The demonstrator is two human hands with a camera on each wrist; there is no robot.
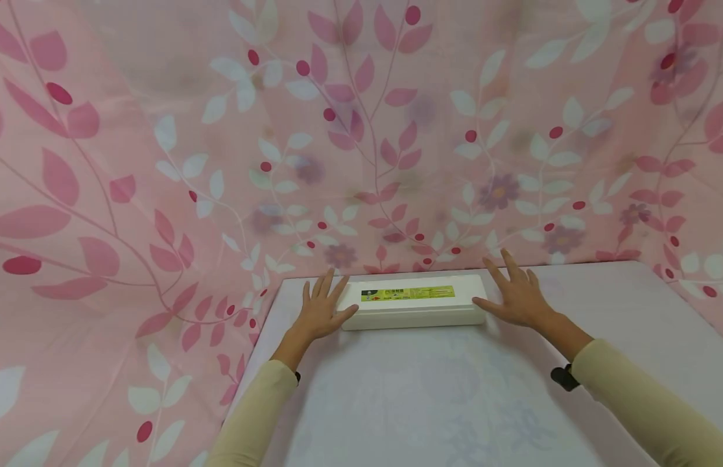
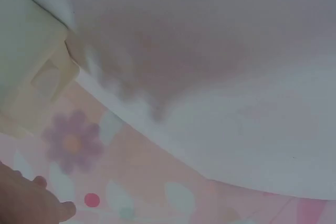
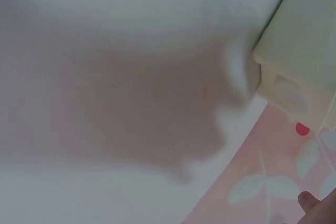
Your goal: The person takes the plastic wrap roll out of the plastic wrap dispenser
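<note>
A long white box (image 1: 414,316), like a cling film dispenser, lies lengthwise at the far edge of the table. A yellow-green printed label (image 1: 408,293) runs along its top. My left hand (image 1: 321,312) is spread at the box's left end, its thumb reaching the front left corner. At the opposite end, my right hand (image 1: 520,299) has its fingers spread and its thumb tip at the box. Whether either thumb presses on it I cannot tell. The left wrist view catches one box end (image 2: 47,80) with a recess; the right wrist view shows the other end (image 3: 283,93).
A pale white cloth (image 1: 408,395) covers the table. Pink leaf-and-flower fabric (image 1: 367,162) hangs behind the far edge and along the left and right sides. A dark band (image 1: 565,377) sits at my right wrist, and both arms wear pale yellow sleeves (image 1: 641,395).
</note>
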